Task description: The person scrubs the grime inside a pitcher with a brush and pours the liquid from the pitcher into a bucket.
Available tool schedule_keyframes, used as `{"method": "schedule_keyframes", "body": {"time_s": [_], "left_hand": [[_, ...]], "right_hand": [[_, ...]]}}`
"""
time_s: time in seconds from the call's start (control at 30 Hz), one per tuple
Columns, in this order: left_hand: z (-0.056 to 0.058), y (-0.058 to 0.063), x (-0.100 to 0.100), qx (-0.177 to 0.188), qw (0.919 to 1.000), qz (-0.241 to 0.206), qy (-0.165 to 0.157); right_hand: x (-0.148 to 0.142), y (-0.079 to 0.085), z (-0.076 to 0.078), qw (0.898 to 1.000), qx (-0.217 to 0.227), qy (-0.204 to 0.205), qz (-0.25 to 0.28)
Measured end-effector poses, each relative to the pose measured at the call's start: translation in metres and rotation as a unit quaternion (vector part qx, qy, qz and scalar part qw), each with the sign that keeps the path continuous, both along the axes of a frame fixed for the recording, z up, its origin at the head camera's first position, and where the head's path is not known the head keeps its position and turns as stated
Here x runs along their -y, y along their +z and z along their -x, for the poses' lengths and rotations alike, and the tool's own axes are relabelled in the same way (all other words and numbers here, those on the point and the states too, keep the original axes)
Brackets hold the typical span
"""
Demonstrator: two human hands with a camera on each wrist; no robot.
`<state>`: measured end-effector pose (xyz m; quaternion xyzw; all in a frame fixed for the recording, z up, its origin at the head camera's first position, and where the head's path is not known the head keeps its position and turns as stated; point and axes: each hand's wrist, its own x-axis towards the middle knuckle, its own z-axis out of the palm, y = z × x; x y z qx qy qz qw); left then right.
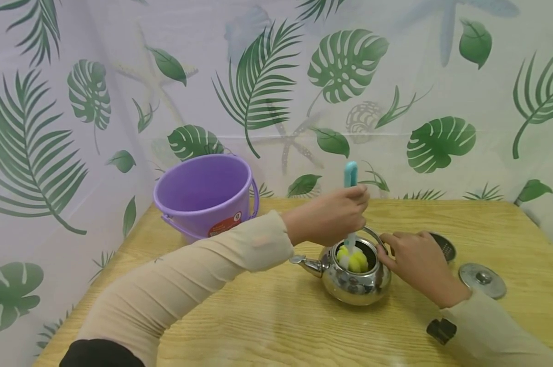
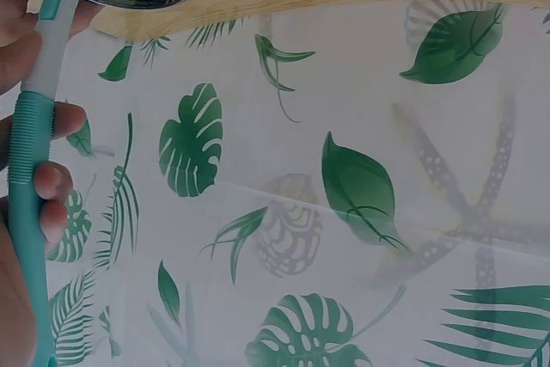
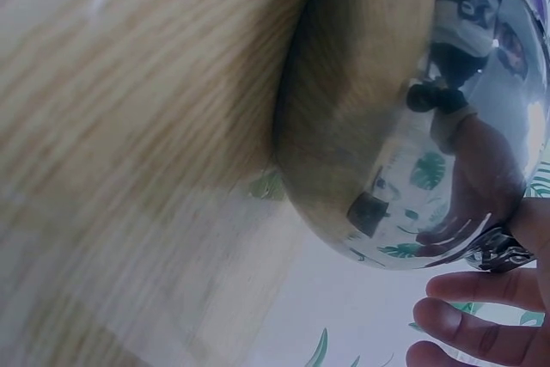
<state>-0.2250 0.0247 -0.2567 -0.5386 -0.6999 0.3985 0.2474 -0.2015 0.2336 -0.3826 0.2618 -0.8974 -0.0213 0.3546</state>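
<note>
A shiny metal kettle (image 1: 356,285) stands on the wooden table, its spout to the left and its top uncovered. Inside its mouth sits the yellow sponge head (image 1: 356,261) of a cleaning brush (image 1: 351,176) with a white shaft and teal handle. My left hand (image 1: 333,216) grips the brush above the kettle; the left wrist view shows fingers wrapped round the ribbed handle (image 2: 33,139). My right hand (image 1: 419,260) holds the kettle by the base of its handle (image 1: 374,235), thumb near the rim. In the right wrist view the kettle's body (image 3: 412,126) mirrors the hand.
A purple bucket (image 1: 203,183) stands at the back left. Right of the kettle lie its knobbed metal lid (image 1: 482,280) and a dark perforated strainer (image 1: 445,247), partly hidden behind my right hand. A leaf-patterned sheet (image 1: 276,102) hangs along the table's back edge.
</note>
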Motion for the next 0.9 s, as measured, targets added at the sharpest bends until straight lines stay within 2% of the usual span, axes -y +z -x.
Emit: {"method": "schedule_keyframes", "body": {"time_s": [0.33,0.77,0.9], "left_hand": [[0.0048,-0.0013,0.0047,-0.006,0.9997,-0.013,0.018],[0.0096,-0.0070,-0.0012,-0.030,0.9978,-0.030,0.051],[0.0105,-0.0085,-0.0031,-0.027,0.9981,-0.026,0.050]], "right_hand": [[-0.0010,-0.0001,0.0007,1.000,-0.007,0.003,-0.004],[-0.0009,0.0005,0.0006,1.000,-0.003,0.005,0.000],[-0.0013,0.0000,0.0010,1.000,-0.001,0.006,0.001]]}}
